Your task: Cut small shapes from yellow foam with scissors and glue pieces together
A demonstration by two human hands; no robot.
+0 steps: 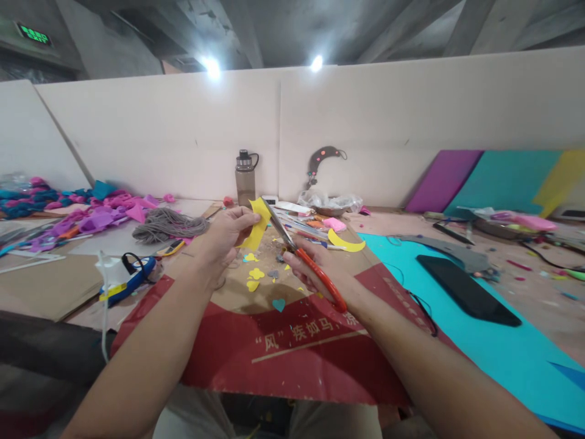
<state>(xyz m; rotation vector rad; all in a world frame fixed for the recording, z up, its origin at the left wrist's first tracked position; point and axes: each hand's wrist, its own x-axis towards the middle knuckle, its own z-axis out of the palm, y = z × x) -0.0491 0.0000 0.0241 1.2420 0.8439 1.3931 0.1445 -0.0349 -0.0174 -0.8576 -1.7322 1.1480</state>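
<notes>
Pale partition boards (365, 122) are standing along the far edge of the desk (525, 286), under a bare concrete ceiling with two lamps glaring.

Far left: heaped pink, purple and blue scraps (86, 210) are lying against the partition. Just right of them, a grey yarn bundle (168, 224) is resting on the desk. Nearer, a blue-and-white glue gun (123, 277) is lying on brown board with its cord trailing toward the near edge.

Centre: a red-and-brown cardboard sheet (274, 347) with white print is covering the near desk. The left hand (228, 235) is pinching a yellow foam strip (258, 228) between thumb and fingers, holding it raised above the cardboard. Below the strip, small yellow cut-outs (255, 275) and one teal heart (278, 303) are lying on the cardboard. At the far edge, a grey water bottle (245, 177) is standing upright.

Centre right: the right hand (320, 271) is closed around the red handles of the scissors (304, 253), whose blades are slightly parted and meeting the right edge of the strip. Beyond, a yellow crescent (346, 242) is lying on the desk.

Right: a teal sheet (503, 341) is spreading across the desk, with a black phone (466, 291) lying flat on it. Purple, teal and yellow sheets (503, 180) are leaning on the partition.
</notes>
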